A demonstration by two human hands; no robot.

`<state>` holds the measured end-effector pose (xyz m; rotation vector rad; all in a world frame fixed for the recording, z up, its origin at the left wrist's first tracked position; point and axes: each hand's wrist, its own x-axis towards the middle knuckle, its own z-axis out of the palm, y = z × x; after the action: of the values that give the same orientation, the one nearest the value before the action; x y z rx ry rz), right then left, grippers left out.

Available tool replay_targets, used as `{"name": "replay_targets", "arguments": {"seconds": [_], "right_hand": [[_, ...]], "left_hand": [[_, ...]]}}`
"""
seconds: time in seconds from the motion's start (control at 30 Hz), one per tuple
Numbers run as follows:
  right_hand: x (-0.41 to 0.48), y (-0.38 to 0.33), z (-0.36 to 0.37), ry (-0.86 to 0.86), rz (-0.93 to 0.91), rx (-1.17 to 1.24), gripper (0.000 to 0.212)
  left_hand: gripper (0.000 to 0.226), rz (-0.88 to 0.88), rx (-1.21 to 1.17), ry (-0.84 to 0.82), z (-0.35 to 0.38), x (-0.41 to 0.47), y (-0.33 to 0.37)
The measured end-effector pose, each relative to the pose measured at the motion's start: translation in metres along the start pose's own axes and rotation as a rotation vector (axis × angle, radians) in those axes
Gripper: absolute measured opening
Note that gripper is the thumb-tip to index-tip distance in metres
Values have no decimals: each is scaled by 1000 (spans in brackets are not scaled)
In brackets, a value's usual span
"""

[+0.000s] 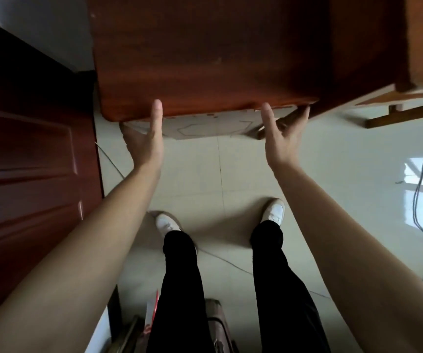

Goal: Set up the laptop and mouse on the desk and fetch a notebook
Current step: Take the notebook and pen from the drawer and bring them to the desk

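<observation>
Gripping laptop (205, 127), left hand (145, 143), right hand (283, 138)

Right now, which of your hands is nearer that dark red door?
Left. My left hand grips the desk edge beside the door; my right hand grips farther away.

Single head view, looking steeply down from above the desk (205, 59), its near edge close, floor (332, 161) just beyond that edge

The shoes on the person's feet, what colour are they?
White. The shoes show in the head view, below black trousers.
</observation>
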<state>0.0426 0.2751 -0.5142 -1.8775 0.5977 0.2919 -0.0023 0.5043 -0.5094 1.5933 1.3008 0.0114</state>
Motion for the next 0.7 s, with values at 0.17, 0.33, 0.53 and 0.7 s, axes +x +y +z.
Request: {"name": "replay_targets", "arguments": {"seconds": [0.17, 0.33, 0.53, 0.7], "right_hand": [[15, -10, 7, 55, 58, 149, 120], [16, -11, 8, 85, 67, 114, 114], [26, -12, -7, 10, 104, 9, 88], [20, -12, -7, 17, 91, 75, 115]], "left_hand": [[95, 17, -203, -33, 7, 13, -3], [106, -26, -242, -129, 4, 12, -5], [91, 11, -274, -107, -3, 18, -1], [90, 9, -297, -95, -6, 22, -1]]}}
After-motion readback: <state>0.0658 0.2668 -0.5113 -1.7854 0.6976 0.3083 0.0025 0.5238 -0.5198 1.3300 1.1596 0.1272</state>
